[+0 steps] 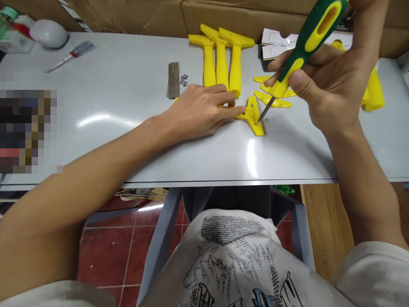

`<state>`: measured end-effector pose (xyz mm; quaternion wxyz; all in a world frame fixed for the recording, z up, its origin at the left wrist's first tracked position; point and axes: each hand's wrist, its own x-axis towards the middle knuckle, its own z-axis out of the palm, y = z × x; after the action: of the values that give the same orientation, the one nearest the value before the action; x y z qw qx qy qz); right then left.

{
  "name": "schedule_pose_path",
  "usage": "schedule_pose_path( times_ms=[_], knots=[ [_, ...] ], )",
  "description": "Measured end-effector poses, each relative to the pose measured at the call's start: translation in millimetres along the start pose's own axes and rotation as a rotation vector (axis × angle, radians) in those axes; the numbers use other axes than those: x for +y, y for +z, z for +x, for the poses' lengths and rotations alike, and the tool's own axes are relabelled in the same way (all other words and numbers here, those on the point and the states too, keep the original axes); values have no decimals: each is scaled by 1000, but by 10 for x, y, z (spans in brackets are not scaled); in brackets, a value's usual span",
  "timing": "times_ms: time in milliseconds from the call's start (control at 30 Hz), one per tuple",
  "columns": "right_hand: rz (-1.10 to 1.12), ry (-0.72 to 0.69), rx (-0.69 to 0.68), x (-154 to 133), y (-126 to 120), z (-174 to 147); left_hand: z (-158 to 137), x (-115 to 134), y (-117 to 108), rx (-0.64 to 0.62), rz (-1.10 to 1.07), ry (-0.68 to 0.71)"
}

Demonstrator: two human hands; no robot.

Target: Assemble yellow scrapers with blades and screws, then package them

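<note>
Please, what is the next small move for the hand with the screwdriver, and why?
Probably a small turn of the screwdriver. The right hand holds it tilted, tip down on the head of the yellow scraper, and the left hand presses that scraper flat on the table. Whether a screw sits under the tip is too small to tell.

My left hand (200, 111) covers the handle of the yellow scraper (254, 117) I press down, so only its head shows. My right hand (322, 81) hides most of the yellow pieces (373, 91) behind it, and the screwdriver (308, 40) runs past the top edge. The screws (184, 79) beside the small grey stack (173, 79) are too tiny to count. A blurred patch (27, 130) masks whatever sits at the table's (128, 128) left side.
</note>
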<state>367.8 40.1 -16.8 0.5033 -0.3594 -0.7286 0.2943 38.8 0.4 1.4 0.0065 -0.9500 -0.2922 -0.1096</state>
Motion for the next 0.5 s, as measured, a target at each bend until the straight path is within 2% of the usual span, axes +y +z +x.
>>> schedule_pose_path(
  times_ms=[100,233,500],
  knots=[
    [47,-16,39,-69,34,-55,9,-51,-10,-3,-54,-6],
    [15,14,19,-107,121,-118,8,-59,-5,6,-87,-31],
    [61,-82,-9,24,124,-31,23,-37,-13,-22,-31,-6]
  ],
)
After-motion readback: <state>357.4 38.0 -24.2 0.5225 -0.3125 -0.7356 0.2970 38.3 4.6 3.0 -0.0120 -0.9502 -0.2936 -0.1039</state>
